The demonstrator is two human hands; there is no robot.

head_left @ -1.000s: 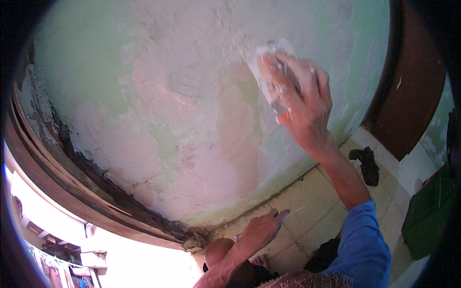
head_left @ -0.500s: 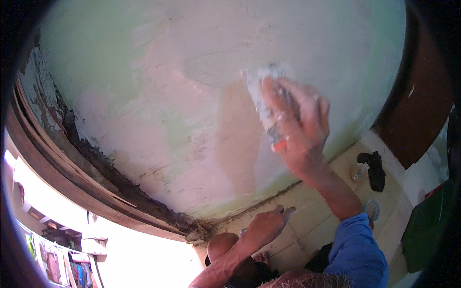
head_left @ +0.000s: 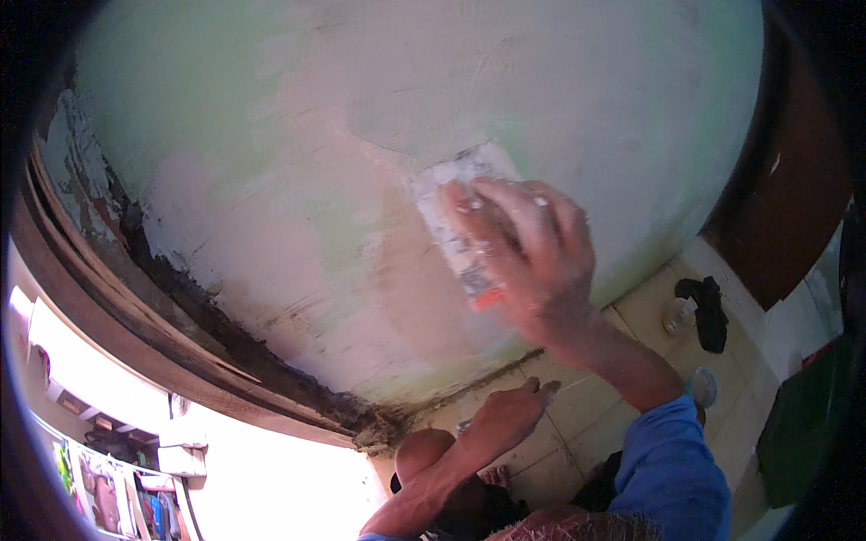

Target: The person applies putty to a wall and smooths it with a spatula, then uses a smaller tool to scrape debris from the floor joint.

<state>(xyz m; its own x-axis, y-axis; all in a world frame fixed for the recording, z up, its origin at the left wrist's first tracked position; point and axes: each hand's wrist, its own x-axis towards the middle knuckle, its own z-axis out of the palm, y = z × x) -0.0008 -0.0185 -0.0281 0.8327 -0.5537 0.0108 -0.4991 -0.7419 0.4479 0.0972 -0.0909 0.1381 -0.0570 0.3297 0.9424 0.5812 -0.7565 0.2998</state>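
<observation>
A putty knife [head_left: 451, 236], its blade smeared white and its end orange-red, is gripped in my right hand [head_left: 541, 257]. Its blade lies against the wall [head_left: 298, 180], which is patchy pale pink, white and green, with a darker shadow under the tool. White smears cover the fingers of that hand. Lower down, my left hand [head_left: 507, 417] is held over the floor, apart from the wall. Its fingers are curled closed, and what they hold, if anything, is hidden.
Rough, broken plaster edges a brown wooden frame [head_left: 225, 388] at left, beside a bright opening. Beige floor tiles [head_left: 586, 397] meet the wall's foot. At right are a black cloth-like item [head_left: 710, 316], a clear cup [head_left: 678, 316], a dark brown panel [head_left: 785, 180] and a green box-like object [head_left: 803, 433].
My right hand and the putty knife have moved left and down across the wall. My left hand has shifted only slightly to the right.
</observation>
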